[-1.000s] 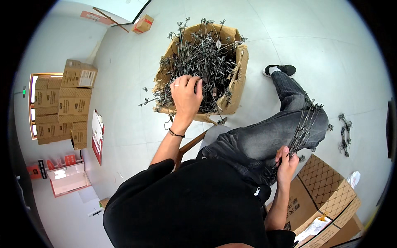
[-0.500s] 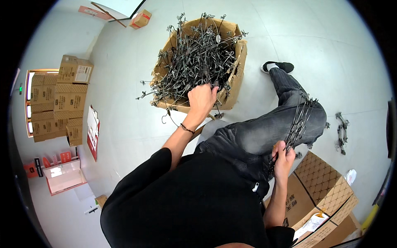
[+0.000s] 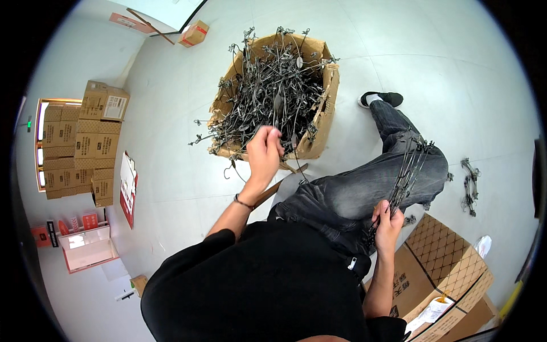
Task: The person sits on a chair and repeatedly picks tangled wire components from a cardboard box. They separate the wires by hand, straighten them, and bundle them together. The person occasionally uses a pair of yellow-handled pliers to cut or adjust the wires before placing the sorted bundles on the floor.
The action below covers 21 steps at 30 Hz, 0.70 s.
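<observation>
A torn brown carton stands in front of me, heaped with tangled black wire clip hangers. Over the carton's near rim, my left hand is closed with thumb and fingers pinched round a wire hanger, whose thin dark end rises past the fingers. Its lower part merges with the heap. By my thigh, my right hand is closed round a bundle of similar wire hangers, with the clip ends fanned out across my knee. The fingers hide the middle of that bundle.
More hangers lie on the floor to the right of my knee. A large patterned carton stands close beside my right forearm, with a white packet on it. Stacked boxes line the left wall, near a red-and-white board.
My left hand has drawn back toward me and slightly left, from the heap to the carton's near rim. My right hand still holds its bundle, almost unmoved.
</observation>
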### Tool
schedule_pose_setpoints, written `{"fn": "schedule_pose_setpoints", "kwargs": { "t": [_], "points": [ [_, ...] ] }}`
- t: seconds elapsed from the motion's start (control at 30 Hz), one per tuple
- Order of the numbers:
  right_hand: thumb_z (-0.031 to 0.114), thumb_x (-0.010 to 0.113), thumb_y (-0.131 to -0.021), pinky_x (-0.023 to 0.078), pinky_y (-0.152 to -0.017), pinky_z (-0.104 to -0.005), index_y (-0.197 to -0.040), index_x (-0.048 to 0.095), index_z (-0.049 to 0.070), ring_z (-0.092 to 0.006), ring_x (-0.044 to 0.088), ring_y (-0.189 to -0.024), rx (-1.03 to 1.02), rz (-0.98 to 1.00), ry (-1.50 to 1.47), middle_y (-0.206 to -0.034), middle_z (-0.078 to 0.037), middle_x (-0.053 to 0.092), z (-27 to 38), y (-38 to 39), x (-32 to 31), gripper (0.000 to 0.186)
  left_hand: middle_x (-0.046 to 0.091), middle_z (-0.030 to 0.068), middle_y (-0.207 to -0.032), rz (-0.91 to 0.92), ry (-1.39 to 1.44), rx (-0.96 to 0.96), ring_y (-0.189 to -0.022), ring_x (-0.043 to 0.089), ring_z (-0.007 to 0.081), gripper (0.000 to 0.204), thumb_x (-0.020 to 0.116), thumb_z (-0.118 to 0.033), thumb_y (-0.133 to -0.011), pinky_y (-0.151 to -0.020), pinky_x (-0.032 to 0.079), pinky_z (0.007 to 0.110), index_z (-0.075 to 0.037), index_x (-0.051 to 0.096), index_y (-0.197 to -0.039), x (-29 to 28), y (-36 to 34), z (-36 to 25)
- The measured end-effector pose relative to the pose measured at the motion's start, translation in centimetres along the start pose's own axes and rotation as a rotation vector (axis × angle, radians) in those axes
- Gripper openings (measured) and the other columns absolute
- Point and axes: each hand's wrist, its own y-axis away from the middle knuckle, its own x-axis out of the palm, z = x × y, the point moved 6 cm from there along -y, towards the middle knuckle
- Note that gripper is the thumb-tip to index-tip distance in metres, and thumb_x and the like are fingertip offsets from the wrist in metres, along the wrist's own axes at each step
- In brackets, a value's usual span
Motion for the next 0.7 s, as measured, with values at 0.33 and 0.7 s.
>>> {"fn": "schedule_pose_setpoints", "kwargs": {
  "t": [0.33,0.7],
  "points": [
    [0.022,0.048,-0.107,0.038,-0.05,-0.0225,-0.082,0.056,0.003,-0.0072,0.05,-0.057,-0.021,0.034,0.066,-0.069,-0.002,0.056,-0.2,0.0,-0.2,0.032,0.043,-0.0076,-0.063,0.019,-0.022,0.014,-0.053,0.035,0.0012,0.023,0.05,-0.015,-0.105,-0.046,0.026,0.02,-0.002,0.06,-0.09,-0.2,1.9,-1.5],
    [0.022,0.049,-0.107,0.038,-0.05,-0.0225,-0.08,0.055,0.003,-0.0067,0.049,-0.056,-0.005,0.03,0.053,-0.067,-0.001,0.055,-0.2,-0.1,0.1,0.033,0.036,-0.0088,-0.059,0.014,0.43,-0.158,-0.047,0.029,0.0008,0.024,0.047,-0.02,-0.108,-0.042,0.023,0.021,-0.004,0.056,-0.092,-2.7,3.5,-3.1]
  ]
}}
